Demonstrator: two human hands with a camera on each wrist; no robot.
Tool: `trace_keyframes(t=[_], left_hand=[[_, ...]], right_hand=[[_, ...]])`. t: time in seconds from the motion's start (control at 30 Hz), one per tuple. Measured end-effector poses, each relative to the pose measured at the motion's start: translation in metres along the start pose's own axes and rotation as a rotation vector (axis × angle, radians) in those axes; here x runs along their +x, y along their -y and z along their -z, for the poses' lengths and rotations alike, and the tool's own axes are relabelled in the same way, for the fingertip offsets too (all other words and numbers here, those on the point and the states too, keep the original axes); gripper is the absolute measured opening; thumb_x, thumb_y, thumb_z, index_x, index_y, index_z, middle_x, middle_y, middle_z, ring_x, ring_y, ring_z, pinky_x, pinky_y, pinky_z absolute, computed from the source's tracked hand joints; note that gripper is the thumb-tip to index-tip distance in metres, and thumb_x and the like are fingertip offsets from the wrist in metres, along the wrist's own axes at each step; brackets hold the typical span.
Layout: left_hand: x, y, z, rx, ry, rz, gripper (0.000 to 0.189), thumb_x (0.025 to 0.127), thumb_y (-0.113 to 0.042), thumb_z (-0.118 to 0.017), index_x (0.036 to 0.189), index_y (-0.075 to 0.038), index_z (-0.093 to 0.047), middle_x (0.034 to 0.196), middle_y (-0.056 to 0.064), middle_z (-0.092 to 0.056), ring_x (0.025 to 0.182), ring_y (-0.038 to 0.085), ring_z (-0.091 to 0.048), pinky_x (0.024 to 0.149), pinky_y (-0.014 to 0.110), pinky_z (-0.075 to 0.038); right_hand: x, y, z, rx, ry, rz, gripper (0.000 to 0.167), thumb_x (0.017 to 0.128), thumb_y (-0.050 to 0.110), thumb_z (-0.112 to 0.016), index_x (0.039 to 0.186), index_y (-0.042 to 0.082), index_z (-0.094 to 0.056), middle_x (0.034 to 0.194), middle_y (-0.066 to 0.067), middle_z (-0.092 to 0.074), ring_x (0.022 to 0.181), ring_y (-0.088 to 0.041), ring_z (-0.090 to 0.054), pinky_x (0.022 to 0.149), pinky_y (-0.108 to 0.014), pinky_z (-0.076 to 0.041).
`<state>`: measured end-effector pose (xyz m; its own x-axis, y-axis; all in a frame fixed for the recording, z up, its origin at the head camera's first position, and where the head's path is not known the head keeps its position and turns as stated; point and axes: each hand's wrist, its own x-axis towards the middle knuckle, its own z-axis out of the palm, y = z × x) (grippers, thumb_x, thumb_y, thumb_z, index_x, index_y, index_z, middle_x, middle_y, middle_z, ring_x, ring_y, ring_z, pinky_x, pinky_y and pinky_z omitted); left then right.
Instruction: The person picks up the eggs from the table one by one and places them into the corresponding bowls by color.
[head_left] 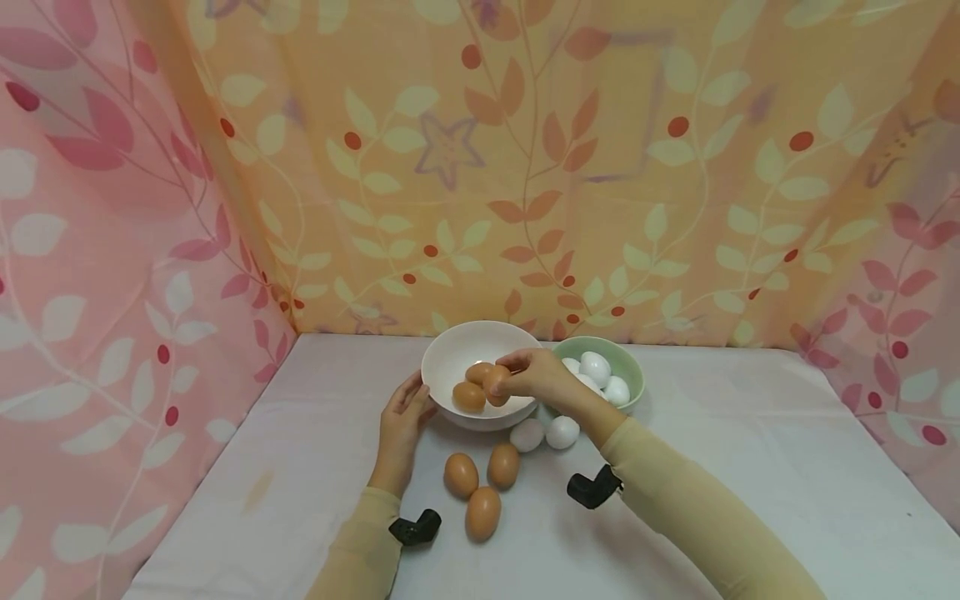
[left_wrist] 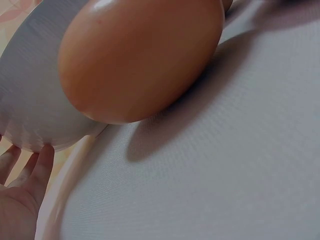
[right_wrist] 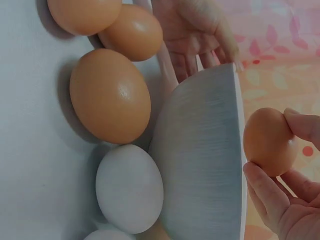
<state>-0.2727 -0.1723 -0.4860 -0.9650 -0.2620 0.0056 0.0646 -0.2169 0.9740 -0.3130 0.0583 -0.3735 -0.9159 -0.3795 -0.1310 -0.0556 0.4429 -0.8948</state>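
Note:
My right hand pinches a brown egg between thumb and fingertips, over the white bowl. Inside that bowl two more brown eggs show, lying side by side beneath the held one. At the bowl's left side is my left hand, its fairly straight fingers resting against the outer wall. Three brown eggs lie on the table in front of the bowl. Two white eggs sit by the bowl's front right, below my right forearm.
A green bowl with several white eggs stands right of the white bowl, partly behind my right hand and forearm. A pale cloth covers the table. Patterned curtains rise behind and at both sides.

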Motion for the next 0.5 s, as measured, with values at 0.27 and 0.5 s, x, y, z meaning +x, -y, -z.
trace_keyframes(t=[0.27, 0.5], left_hand=[[0.000, -0.001, 0.000, 0.002, -0.007, 0.009, 0.046, 0.101, -0.025, -0.059, 0.144, -0.013, -0.050, 0.148, 0.008, -0.053, 0.114, 0.011, -0.063, 0.091, 0.022, -0.057], [0.000, -0.001, 0.001, 0.001, -0.004, 0.005, 0.048, 0.101, -0.026, -0.059, 0.146, -0.013, -0.049, 0.149, 0.010, -0.052, 0.114, 0.012, -0.064, 0.092, 0.023, -0.056]], right_hand=[[0.018, 0.000, -0.007, 0.023, 0.014, -0.044, 0.045, 0.080, 0.012, -0.080, 0.121, 0.000, -0.067, 0.117, -0.013, -0.068, 0.103, -0.021, -0.063, 0.091, -0.030, -0.058], [0.031, -0.004, -0.009, 0.038, 0.012, -0.103, 0.044, 0.080, 0.009, -0.081, 0.120, -0.002, -0.067, 0.117, -0.015, -0.068, 0.100, -0.021, -0.066, 0.090, -0.033, -0.060]])
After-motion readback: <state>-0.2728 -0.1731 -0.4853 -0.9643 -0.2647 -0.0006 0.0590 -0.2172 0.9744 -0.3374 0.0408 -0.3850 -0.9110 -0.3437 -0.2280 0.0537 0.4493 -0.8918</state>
